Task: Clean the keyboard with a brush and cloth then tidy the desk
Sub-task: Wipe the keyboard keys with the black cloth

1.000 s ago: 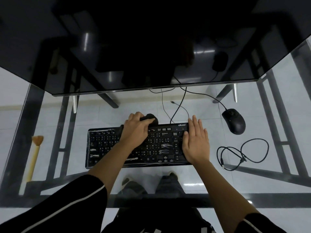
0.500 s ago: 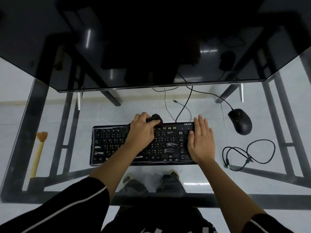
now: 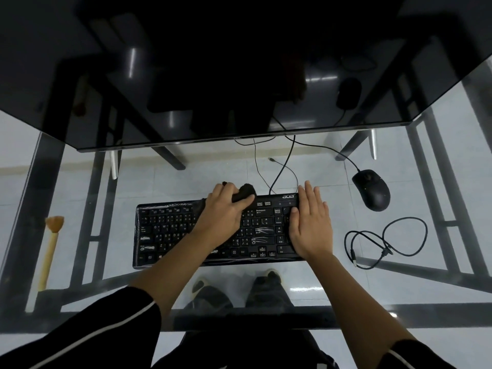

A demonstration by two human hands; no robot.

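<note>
Wiping step, likely 2 of 3. Left hand (image 3: 223, 214) grips dark cloth (image 3: 246, 194) at keyboard (image 3: 165, 230) top edge. Right hand (image 3: 311, 227) flat, fingers straight, steadying right end. Next: drag cloth across key rows.

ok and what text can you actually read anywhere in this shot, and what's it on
"acer": far edge of the keyboard, just left of the right hand.
"Backspace": key right of the left hand, which grips the cloth.
"Ctrl": key in the near row.
"W", "E", "R", "A", "S", "D": letter keys on the left part.
Other key legends: too small to read.
Mouse: no text visible.
</note>
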